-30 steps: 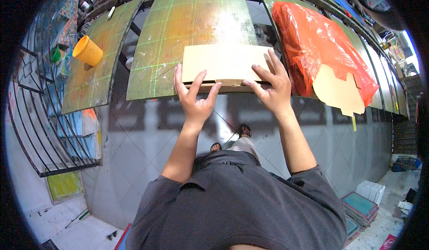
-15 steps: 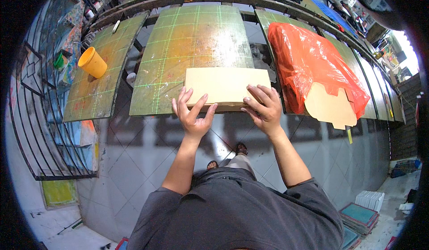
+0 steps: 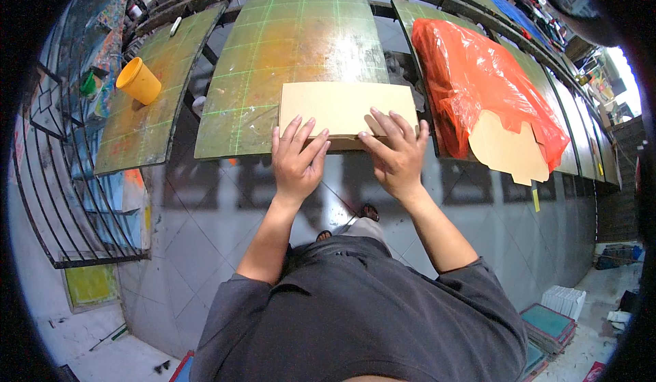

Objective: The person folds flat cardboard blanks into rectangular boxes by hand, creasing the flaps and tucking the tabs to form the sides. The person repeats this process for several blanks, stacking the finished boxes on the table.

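Observation:
A closed, flat cardboard box (image 3: 345, 103) in pale tan lies at the near edge of the middle green board (image 3: 266, 54), its long side facing me. My left hand (image 3: 299, 158) rests at the box's near left corner, fingers spread over the top edge. At the near right side, my right hand (image 3: 396, 151) lies with its fingertips on the lid and its fingers apart. Neither hand is wrapped round the box. The thumbs sit near the front edge, and the palms partly hide the front side.
A red plastic bag (image 3: 478, 74) covers things on the right board, with a cut cardboard piece (image 3: 509, 146) sticking out over the edge. On the left board stands a yellow cup (image 3: 139, 81). A black metal rack (image 3: 75, 197) is at far left; framed screens (image 3: 548, 324) are stacked lower right.
My fingers have come forward onto the lid and lie flatter, the right hand having shifted slightly left. The whole scene sits a little higher in view.

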Tool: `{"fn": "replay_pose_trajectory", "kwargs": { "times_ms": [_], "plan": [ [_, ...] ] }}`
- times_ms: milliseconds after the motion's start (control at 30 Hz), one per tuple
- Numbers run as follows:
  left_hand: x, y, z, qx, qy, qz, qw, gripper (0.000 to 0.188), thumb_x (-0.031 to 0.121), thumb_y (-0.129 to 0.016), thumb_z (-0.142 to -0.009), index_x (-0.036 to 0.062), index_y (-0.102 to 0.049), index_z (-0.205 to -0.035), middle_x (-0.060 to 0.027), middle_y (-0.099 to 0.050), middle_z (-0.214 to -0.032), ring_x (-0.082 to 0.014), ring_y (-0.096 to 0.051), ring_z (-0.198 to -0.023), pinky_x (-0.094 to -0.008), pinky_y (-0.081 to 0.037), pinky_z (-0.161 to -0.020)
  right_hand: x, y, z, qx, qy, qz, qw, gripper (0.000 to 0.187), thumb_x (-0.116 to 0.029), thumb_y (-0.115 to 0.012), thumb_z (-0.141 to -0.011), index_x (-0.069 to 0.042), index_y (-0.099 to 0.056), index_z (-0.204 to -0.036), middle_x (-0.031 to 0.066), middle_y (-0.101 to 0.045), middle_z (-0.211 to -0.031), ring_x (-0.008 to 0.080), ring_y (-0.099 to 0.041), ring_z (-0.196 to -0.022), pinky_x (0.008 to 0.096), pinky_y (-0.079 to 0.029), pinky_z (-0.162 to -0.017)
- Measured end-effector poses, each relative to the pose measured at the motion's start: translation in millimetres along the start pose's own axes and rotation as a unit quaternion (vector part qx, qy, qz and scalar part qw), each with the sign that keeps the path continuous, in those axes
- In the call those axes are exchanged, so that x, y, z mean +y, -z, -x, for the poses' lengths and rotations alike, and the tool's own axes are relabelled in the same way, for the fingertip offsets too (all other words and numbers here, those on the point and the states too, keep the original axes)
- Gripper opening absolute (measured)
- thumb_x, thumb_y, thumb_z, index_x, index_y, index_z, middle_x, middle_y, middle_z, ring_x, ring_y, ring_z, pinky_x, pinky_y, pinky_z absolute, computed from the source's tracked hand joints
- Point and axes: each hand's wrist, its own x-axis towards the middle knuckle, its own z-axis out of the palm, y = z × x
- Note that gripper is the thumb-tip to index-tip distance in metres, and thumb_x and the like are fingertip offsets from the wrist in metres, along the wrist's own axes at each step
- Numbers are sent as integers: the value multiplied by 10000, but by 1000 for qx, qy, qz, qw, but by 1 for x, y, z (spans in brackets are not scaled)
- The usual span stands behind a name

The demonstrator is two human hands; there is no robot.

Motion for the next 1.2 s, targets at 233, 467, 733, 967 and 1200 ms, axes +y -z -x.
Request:
{"fn": "replay_pose_trajectory", "kwargs": {
  "times_ms": [233, 467, 733, 967, 1200],
  "plan": [
    [0, -4, 8, 56, 34, 26, 998, 352, 169, -703, -702, 158, -629, -1046, -165, -477, -1242, -334, -424, -1181, -521, -262, -979, -6, 1, 4, 17, -45, -27, 998, 500, -178, -677, -637, -238, -553, -1118, 88, -447, -1292, 260, -425, -1164, 576, -222, -949],
    [2, 21, 16, 41, 299, 301, 905, 664, 138, -689, -740, -57, -357, -1282, -263, -409, -1276, -304, -406, -1194, -379, -304, -996, -12, 9, 14, 46, -289, -206, 934, 752, -217, -712, -699, 18, -329, -1301, 222, -334, -1336, 346, -337, -1236, 393, -272, -1016],
    [-59, 37, -113, 80, 155, 402, 899, 701, 108, -649, -772, -62, -252, -1325, -198, -421, -1259, -233, -431, -1147, -326, -336, -970, 16, -9, -122, 145, -197, -311, 918, 785, -237, -728, -670, 26, -325, -1291, 222, -398, -1267, 316, -427, -1159, 378, -340, -971],
    [-169, -84, -282, 11, 177, 513, 840, 615, -12, -516, -709, -37, -297, -1283, -136, -461, -1195, -205, -446, -1106, -278, -368, -906, 130, -98, -272, 177, -213, -258, 925, 792, -207, -690, -633, 1, -315, -1299, 209, -384, -1272, 328, -406, -1170, 371, -340, -980],
    [-257, -201, -348, 44, 140, 553, 820, 595, 94, -454, -703, -44, -317, -1265, -136, -459, -1181, -214, -433, -1089, -276, -311, -937, 230, -218, -325, 194, -225, -299, 907, 804, -155, -607, -623, -5, -260, -1333, 231, -410, -1270, 330, -408, -1185, 373, -320, -997]
  ]
}}
